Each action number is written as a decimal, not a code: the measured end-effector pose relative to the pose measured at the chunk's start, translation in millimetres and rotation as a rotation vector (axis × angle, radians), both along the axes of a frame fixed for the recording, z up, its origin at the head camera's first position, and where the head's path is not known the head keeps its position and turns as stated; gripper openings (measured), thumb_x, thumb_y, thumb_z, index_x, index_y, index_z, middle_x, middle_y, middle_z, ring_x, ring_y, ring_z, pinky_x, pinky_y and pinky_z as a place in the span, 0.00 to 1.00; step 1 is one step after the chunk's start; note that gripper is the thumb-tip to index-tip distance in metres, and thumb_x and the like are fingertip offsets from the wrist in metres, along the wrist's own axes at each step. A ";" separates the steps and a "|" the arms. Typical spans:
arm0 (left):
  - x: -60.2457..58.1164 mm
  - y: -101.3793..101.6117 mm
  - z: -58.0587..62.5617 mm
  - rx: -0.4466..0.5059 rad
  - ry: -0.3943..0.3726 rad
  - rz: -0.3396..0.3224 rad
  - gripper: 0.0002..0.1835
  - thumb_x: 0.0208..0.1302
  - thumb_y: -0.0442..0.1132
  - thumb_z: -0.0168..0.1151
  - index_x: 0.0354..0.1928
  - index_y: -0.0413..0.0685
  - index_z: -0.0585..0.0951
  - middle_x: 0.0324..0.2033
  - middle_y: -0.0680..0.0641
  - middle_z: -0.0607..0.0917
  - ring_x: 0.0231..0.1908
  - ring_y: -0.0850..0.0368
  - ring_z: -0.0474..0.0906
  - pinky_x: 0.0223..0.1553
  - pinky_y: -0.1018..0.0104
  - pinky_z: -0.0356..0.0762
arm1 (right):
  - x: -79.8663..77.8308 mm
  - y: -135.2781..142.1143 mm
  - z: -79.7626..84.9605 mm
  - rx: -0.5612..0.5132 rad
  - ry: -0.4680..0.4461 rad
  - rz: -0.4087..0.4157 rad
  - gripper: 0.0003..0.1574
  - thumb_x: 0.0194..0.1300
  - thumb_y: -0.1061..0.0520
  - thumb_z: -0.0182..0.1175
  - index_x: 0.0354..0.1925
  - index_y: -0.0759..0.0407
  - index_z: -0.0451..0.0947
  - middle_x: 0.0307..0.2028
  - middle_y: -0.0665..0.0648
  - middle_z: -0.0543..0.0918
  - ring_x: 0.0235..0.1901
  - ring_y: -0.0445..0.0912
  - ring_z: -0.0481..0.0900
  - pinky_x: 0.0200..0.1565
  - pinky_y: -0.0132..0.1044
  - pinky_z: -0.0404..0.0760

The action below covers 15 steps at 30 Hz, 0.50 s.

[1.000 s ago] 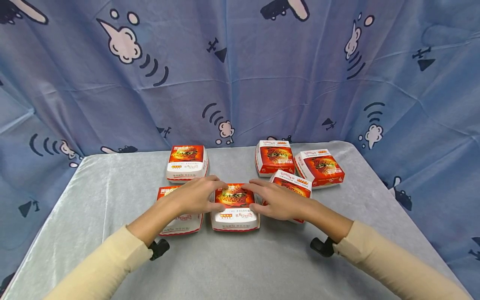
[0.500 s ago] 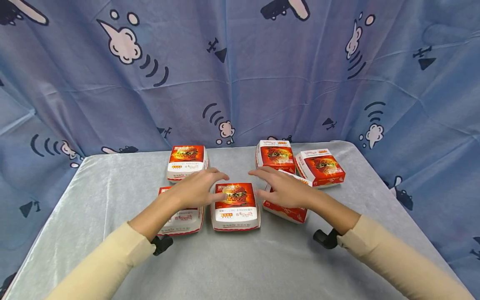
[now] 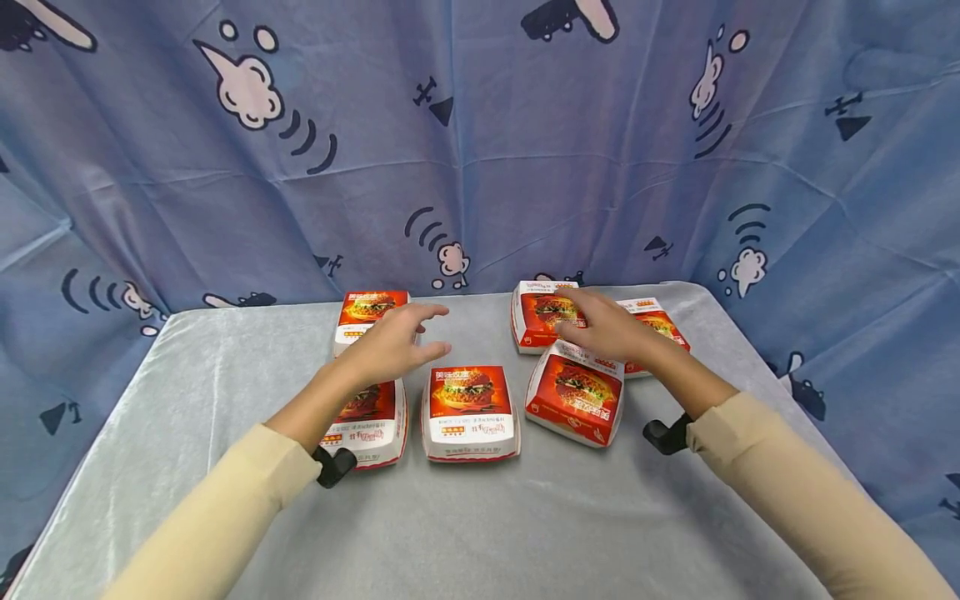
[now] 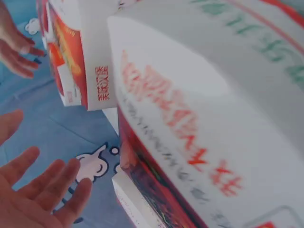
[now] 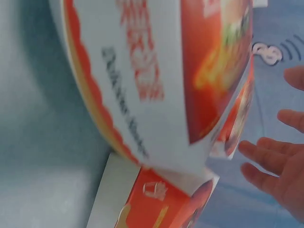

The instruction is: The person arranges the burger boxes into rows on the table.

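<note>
Several red and white burger boxes rest on the grey cloth. My left hand, fingers spread and holding nothing, is over the left pair, partly hiding the back left box and the front left box. My right hand hovers with fingers extended over the right group, overlapping the back box and the far right box. Just in front of it lies the turned box. Between the hands sits the middle box. Both wrist views show the fingers apart from the nearby boxes.
A grey cloth covers the table. Behind it hangs a blue patterned curtain, meeting the table's back edge. A black wrist camera is strapped to the left wrist, another wrist camera to the right.
Both hands have left the middle box, where their fingers lay at its sides. They rose and moved farther back, the right hand also to the right. The boxes stay in place.
</note>
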State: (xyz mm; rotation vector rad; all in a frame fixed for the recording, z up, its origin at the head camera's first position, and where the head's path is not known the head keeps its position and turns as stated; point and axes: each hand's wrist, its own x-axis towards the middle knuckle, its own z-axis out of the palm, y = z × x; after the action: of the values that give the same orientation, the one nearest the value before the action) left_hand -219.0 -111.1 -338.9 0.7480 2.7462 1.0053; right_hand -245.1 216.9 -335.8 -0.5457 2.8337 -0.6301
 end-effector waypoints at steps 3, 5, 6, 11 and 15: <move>-6.0 -0.1 0.5 0.055 -0.041 0.041 0.31 0.66 0.44 0.65 0.69 0.42 0.71 0.63 0.40 0.76 0.56 0.42 0.77 0.56 0.49 0.76 | -6.8 4.4 -1.7 0.020 -0.022 -0.020 0.42 0.73 0.49 0.55 0.76 0.63 0.53 0.72 0.73 0.56 0.71 0.68 0.56 0.66 0.67 0.57; -9.4 0.0 1.1 0.092 -0.066 0.064 0.32 0.67 0.44 0.64 0.70 0.42 0.70 0.63 0.38 0.75 0.57 0.41 0.76 0.55 0.49 0.76 | -10.5 6.2 -2.7 0.029 -0.042 -0.031 0.43 0.73 0.49 0.55 0.77 0.63 0.51 0.73 0.73 0.55 0.71 0.68 0.55 0.66 0.68 0.57; -11.0 0.0 1.1 0.111 -0.080 0.076 0.32 0.67 0.44 0.64 0.70 0.43 0.70 0.63 0.38 0.75 0.57 0.40 0.76 0.55 0.49 0.76 | -12.1 7.0 -3.1 0.035 -0.051 -0.035 0.44 0.73 0.49 0.55 0.77 0.63 0.51 0.73 0.74 0.54 0.71 0.68 0.55 0.66 0.68 0.57; -18.1 0.4 1.2 0.160 -0.142 0.115 0.33 0.68 0.44 0.63 0.72 0.45 0.68 0.65 0.37 0.73 0.59 0.40 0.75 0.55 0.48 0.77 | -17.6 7.9 -5.7 0.051 -0.086 -0.045 0.45 0.73 0.48 0.55 0.77 0.64 0.50 0.72 0.74 0.54 0.71 0.69 0.54 0.66 0.68 0.56; -23.1 2.4 3.4 0.167 -0.189 0.132 0.33 0.69 0.46 0.62 0.73 0.48 0.66 0.66 0.38 0.72 0.60 0.41 0.74 0.56 0.48 0.76 | -21.0 7.9 -8.1 0.067 -0.092 -0.046 0.44 0.73 0.49 0.55 0.76 0.64 0.51 0.72 0.74 0.56 0.70 0.68 0.55 0.66 0.68 0.56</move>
State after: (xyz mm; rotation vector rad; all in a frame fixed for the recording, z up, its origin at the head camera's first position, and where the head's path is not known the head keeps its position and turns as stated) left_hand -242.1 -108.7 -335.5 0.4695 2.6005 1.2739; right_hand -266.1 224.8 -343.9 -0.4293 2.7765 -0.5510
